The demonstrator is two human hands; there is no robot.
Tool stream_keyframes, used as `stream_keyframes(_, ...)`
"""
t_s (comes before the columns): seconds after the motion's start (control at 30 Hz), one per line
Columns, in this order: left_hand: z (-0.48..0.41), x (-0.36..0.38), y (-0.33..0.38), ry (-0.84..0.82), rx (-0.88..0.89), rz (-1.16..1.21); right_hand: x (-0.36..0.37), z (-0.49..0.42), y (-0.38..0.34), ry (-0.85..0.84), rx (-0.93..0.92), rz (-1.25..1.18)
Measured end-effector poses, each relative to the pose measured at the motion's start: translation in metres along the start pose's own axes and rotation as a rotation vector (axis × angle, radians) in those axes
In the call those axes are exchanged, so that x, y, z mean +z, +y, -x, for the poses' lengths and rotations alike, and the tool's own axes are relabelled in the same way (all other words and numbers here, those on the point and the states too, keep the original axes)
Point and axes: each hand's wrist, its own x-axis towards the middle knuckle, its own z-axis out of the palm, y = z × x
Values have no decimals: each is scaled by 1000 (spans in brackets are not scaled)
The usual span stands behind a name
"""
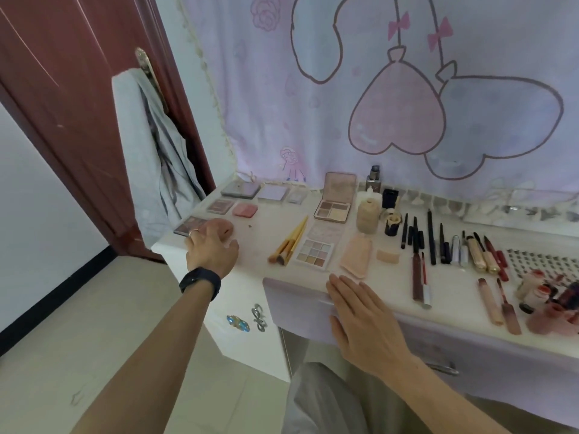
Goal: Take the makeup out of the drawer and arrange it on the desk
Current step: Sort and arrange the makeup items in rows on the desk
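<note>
Amid palettes [332, 211] and brushes [289, 242] on counter [260, 258]: gripping pink compact [224, 228] in left fingers [195, 234], laying right fingers [344, 288] flat against drawer [297, 311].

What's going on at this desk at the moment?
A person is laying makeup out on a white desk. The left hand grips a round pink compact near the desk's front left corner, beside a dark palette. The right hand rests flat, fingers straight, on the lavender drawer front. Palettes, brushes and pencils lie in rows across the top.
</note>
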Motion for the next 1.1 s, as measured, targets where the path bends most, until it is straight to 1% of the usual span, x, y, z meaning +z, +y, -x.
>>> stream_keyframes(0.2, -23, 4, -21, -40, 18, -108, 16, 8, 5, 34, -25, 27)
stream_keyframes(0.4, -22, 9, -23, 0, 32, -93, 19, 7, 3, 55, -15, 19)
stream_keyframes(0.47, -16, 10, -19, 3, 19, -39, 18, 7, 3, 63, -14, 18)
stream_keyframes(0.6, -6, 10, -13, 15, -6, 191, 15, 6, 2, 71, -10, 3)
stream_keyframes(0.73, 10, -1, 3, 52, -133, 611, 10, 5, 1, 35, 12, -38)
stream_keyframes(0.77, 15, -5, 10, 31, -147, 717, 7, 4, 0, 20, 20, -61)
stream_keyframes(0.83, 28, -13, 25, -73, -81, 914, 1, 2, -2, -26, 46, -112)
stream_keyframes(0.9, 44, -20, 42, -208, 28, 1041, -7, -1, -5, -84, 101, -216)
stream_keyframes(0.93, 52, -23, 50, -268, 71, 1073, -12, -4, -5, -121, 164, -327)
stream_keyframes(1.0, 68, -24, 65, -363, 151, 1083, -28, -10, -3, -192, 379, -670)
stream_keyframes(1.03, 76, -21, 72, -386, 185, 1078, -37, -14, -1, -172, 507, -867)
stream_keyframes(1.1, 93, -14, 88, -390, 231, 1073, -56, -22, 4, -45, 722, -1193)
